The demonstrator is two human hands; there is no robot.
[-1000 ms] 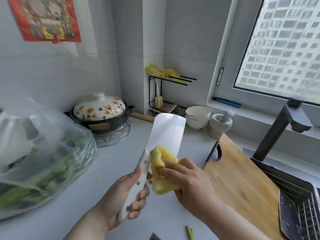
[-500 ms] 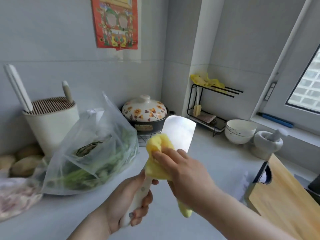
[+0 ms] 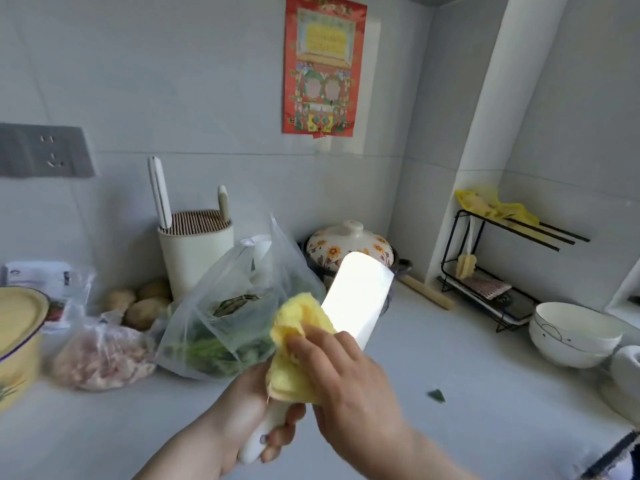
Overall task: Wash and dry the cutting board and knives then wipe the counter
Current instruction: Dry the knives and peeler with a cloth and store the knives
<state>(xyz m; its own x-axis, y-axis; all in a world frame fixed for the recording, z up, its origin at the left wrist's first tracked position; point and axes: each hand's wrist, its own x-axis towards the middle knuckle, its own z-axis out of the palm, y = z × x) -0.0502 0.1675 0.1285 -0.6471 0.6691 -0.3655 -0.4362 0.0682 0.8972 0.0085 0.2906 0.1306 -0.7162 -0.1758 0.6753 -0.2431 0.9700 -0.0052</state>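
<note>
Left hand (image 3: 242, 410) is gripping the white handle of the cleaver (image 3: 356, 299), fingers curled fully round it. The cleaver is being held in the air above the counter (image 3: 467, 368), with its blade pointing up and away, tilted to the right, and its broad face catching glare.

Right hand (image 3: 346, 379) is holding the yellow cloth (image 3: 298, 344) against the base of the blade, just above the handle. The fingers are lying over the cloth and pressing it on. The thumb is hidden, so how the far side is being held cannot be told. The cloth is bunching over the blade's left edge.

A clear plastic bag of greens (image 3: 228, 317) is sitting on the counter behind the cleaver. To its left, potatoes (image 3: 138, 306) and a bag with pinkish contents (image 3: 100, 362) are lying. A round knife block (image 3: 197, 258) is standing by the wall with two white handles sticking up. A floral-lidded clay pot (image 3: 346, 242) is showing partly behind the blade. Stacked white bowls (image 3: 575, 337) are sitting at right, near a black wire rack (image 3: 485, 271). A green scrap (image 3: 437, 395) is lying on the counter.
</note>
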